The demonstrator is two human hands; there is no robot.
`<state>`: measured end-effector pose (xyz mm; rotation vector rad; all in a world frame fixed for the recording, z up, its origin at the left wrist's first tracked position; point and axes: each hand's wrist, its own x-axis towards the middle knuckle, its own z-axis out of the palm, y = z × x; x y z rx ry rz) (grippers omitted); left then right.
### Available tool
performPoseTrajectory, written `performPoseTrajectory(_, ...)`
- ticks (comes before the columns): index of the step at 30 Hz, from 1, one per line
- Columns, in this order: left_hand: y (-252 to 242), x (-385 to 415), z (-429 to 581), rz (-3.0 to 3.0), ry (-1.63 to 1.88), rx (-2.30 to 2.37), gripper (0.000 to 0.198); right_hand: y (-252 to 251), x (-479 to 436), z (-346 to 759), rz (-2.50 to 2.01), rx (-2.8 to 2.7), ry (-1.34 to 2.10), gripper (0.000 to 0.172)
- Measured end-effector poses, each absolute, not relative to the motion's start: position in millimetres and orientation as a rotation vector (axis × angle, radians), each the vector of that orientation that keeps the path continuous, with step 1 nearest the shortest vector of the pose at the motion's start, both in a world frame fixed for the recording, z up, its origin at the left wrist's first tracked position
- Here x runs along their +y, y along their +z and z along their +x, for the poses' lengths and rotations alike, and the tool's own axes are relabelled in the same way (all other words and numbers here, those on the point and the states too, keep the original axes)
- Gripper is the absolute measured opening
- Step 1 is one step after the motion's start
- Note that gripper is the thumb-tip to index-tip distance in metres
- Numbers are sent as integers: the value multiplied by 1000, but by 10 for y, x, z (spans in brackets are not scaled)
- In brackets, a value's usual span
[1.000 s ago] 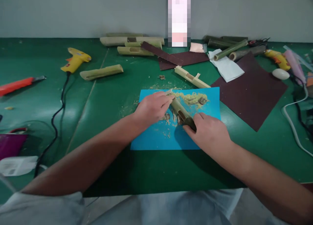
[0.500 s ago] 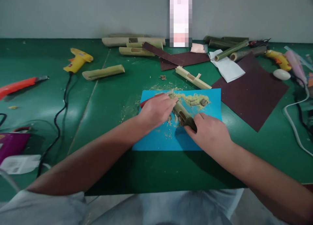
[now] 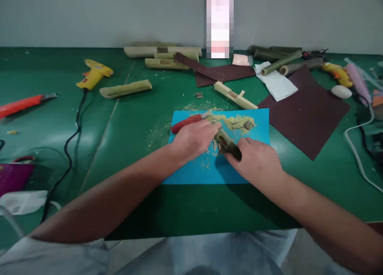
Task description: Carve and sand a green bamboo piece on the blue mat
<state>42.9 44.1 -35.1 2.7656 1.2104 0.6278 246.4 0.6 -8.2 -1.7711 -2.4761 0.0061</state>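
Note:
A short green bamboo tube with a rectangular opening cut in its side slants over a blue sheet. My right hand is wrapped round its near end, whose hollow mouth shows by the thumb. At the far end, the fingers of my left hand close on the tube, partly blurred. Just behind that hand, a red-handled utility knife lies on the sheet, blade to the right. Yellowish bamboo shavings are heaped beyond the tube, and more chips lie under it.
A pale notched bamboo piece lies behind the sheet. Further bamboo tubes line the back. Brown sandpaper-like sheets lie right. Left are a yellow glue gun with a black cord and an orange cutter. A phone leans on the wall.
My left hand has shifted slightly nearer and right, uncovering more of the red knife. The tube has rolled a little, and its cut opening shows more. My right hand stays on the near end.

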Motion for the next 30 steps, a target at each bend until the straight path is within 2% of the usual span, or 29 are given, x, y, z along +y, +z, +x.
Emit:
performPoseTrajectory(3,-374,558,367,2742,779,1262,35,-37,3,2493,-1763,-2462,28,29)
performPoseTrajectory(9,-377,595,374,2790,857,1183,32,17,2,2519,-1816,-2466,147,25)
performPoseTrajectory(16,-322,561,464,2745,695,1250,38,-31,13,2469,-1738,-2500,-29,18)
performPoseTrajectory(22,-356,397,581,2758,477,993,40,-35,42,2497,-1778,-2464,87,19)
performPoseTrajectory(27,-345,425,520,2792,522,1208,43,5,66,2539,-1856,-2431,166,23)
performPoseTrajectory(30,-351,430,508,2813,511,1102,41,6,68,2535,-1860,-2436,191,24)
